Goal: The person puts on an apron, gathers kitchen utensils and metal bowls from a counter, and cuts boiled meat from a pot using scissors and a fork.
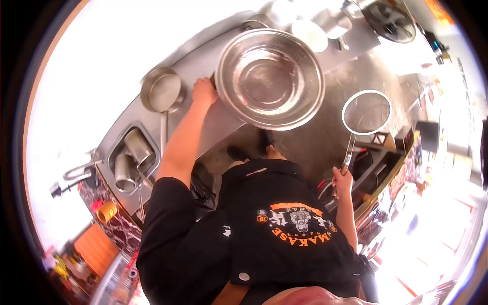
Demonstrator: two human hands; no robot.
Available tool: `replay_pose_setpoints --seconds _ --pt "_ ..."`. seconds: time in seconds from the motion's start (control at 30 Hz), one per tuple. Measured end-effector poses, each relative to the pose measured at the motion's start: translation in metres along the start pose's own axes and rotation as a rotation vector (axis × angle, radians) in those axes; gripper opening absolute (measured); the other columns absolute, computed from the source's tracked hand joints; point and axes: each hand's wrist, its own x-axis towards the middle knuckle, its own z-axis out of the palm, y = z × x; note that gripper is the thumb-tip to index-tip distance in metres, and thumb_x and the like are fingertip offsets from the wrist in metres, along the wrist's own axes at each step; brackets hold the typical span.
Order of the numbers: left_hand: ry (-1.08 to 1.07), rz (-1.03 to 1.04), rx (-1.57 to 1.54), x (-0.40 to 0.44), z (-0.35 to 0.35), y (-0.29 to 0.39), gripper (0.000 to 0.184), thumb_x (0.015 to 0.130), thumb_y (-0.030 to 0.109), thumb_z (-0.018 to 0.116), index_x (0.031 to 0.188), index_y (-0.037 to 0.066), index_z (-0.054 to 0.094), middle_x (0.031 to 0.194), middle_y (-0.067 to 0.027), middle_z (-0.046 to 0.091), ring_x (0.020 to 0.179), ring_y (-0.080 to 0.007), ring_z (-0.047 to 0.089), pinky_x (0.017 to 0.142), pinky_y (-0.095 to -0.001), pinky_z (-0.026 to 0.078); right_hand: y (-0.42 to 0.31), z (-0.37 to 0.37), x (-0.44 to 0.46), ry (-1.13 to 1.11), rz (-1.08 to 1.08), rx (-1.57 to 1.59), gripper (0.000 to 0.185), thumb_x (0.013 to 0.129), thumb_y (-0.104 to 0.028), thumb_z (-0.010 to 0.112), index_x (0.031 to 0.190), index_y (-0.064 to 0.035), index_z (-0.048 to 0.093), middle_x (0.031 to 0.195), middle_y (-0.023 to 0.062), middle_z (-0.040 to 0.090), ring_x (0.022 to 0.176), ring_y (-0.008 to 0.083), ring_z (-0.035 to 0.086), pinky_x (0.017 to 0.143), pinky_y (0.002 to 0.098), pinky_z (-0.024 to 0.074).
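In the head view, a wide steel basin (269,84) juts over the edge of the counter. My left hand (204,91) is closed at its left side; the fingertips are partly hidden against the rim. A round strainer (367,91) with a pale rim and a long wire-and-wood handle is in my right hand (342,181). My fingers wrap round its wooden grip, and its ring hangs over the floor, apart from the basin. Left of my left hand, a steel saucepan (161,90) sits on the counter, its handle pointing toward me.
A small sink (133,157) at left holds steel cylindrical pots. White bowls (310,35) and a steel pot (335,24) stand beyond the basin. A dark fan (389,21) is at the upper right. A cooking station (373,175) lies to my right.
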Motion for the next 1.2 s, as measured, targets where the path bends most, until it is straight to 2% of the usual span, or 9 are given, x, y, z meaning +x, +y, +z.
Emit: replay_pose_setpoints --seconds 0.1,0.23,0.33,0.57,0.7,0.8,1.07,1.13,1.2 --pt "-0.269 -0.077 -0.255 0.032 0.019 -0.011 0.053 0.083 0.043 0.069 0.114 0.0 0.063 0.108 -0.0246 0.068 0.102 -0.034 0.067 0.086 -0.0447 0.052 0.049 -0.012 -0.026 0.063 0.131 0.191 0.025 0.089 -0.019 0.073 0.081 -0.0073 0.052 0.057 0.0014 0.052 0.043 0.0093 0.046 0.04 0.0239 0.036" --pt "-0.402 -0.019 -0.237 0.002 -0.022 0.003 0.052 0.08 0.045 0.07 0.105 0.0 0.065 0.101 -0.0255 0.069 0.098 -0.0364 0.068 0.081 -0.0458 0.052 0.107 -0.017 -0.053 0.192 0.282 0.253 0.024 0.089 -0.019 0.072 0.081 -0.0075 0.053 0.059 0.0012 0.052 0.043 0.0091 0.046 0.04 0.0239 0.0376" --pt "-0.114 -0.037 -0.273 -0.003 0.011 -0.028 0.049 0.075 0.041 0.072 0.099 -0.001 0.064 0.087 -0.021 0.071 0.09 -0.0381 0.068 0.077 -0.0438 0.053 0.146 -0.011 -0.061 0.205 0.332 0.325 0.023 0.089 -0.019 0.072 0.083 -0.0084 0.053 0.059 0.0012 0.052 0.043 0.0095 0.047 0.04 0.024 0.0386" --pt "-0.165 -0.073 -0.809 -0.049 -0.021 -0.034 0.023 0.081 0.019 0.069 0.093 0.001 0.062 0.077 -0.0128 0.07 0.073 -0.0266 0.067 0.069 -0.0374 0.051 0.179 -0.003 -0.057 0.111 0.353 0.3 0.023 0.089 -0.019 0.073 0.085 -0.0078 0.053 0.06 0.0019 0.053 0.042 0.0095 0.047 0.04 0.0242 0.0399" --pt "-0.082 -0.116 -0.642 -0.066 -0.041 -0.036 0.023 0.084 0.018 0.068 0.095 0.0 0.061 0.083 -0.0152 0.07 0.078 -0.0325 0.068 0.072 -0.0408 0.051 0.192 -0.012 -0.045 0.023 0.291 0.32 0.022 0.089 -0.019 0.073 0.085 -0.0067 0.055 0.06 0.0013 0.053 0.043 0.0089 0.046 0.04 0.0237 0.0402" --pt "0.272 -0.055 -0.258 -0.08 -0.058 -0.025 0.026 0.087 0.02 0.066 0.105 0.001 0.059 0.101 -0.0213 0.067 0.098 -0.0416 0.063 0.085 -0.0491 0.049 0.197 -0.019 -0.042 -0.008 0.276 0.314 0.023 0.089 -0.019 0.073 0.084 -0.0065 0.054 0.06 0.0012 0.053 0.044 0.0092 0.047 0.041 0.0235 0.0388" --pt "0.485 -0.04 -0.121 -0.122 -0.117 0.012 0.024 0.088 0.016 0.064 0.109 0.003 0.061 0.098 -0.0166 0.069 0.097 -0.0356 0.066 0.085 -0.047 0.05 0.212 -0.031 -0.041 -0.039 0.215 0.418 0.022 0.091 -0.02 0.071 0.085 -0.0076 0.054 0.06 0.0009 0.052 0.045 0.0102 0.048 0.043 0.0248 0.0403" --pt "0.426 -0.065 -0.259 -0.154 -0.137 0.038 0.023 0.087 0.014 0.067 0.106 0.003 0.062 0.092 -0.0147 0.069 0.084 -0.0344 0.068 0.074 -0.0432 0.052 0.213 -0.034 -0.044 -0.043 0.207 0.453 0.022 0.091 -0.021 0.07 0.085 -0.0074 0.053 0.061 0.0008 0.052 0.046 0.0101 0.048 0.043 0.025 0.0403" --pt "0.534 0.289 -0.158 -0.14 -0.116 -0.002 0.024 0.084 0.012 0.071 0.103 0.0 0.062 0.083 -0.0119 0.068 0.068 -0.027 0.066 0.06 -0.0371 0.051 0.212 -0.037 -0.047 -0.065 0.191 0.477 0.022 0.092 -0.022 0.069 0.086 -0.007 0.053 0.061 0.0007 0.053 0.047 0.0098 0.048 0.044 0.0253 0.0404"
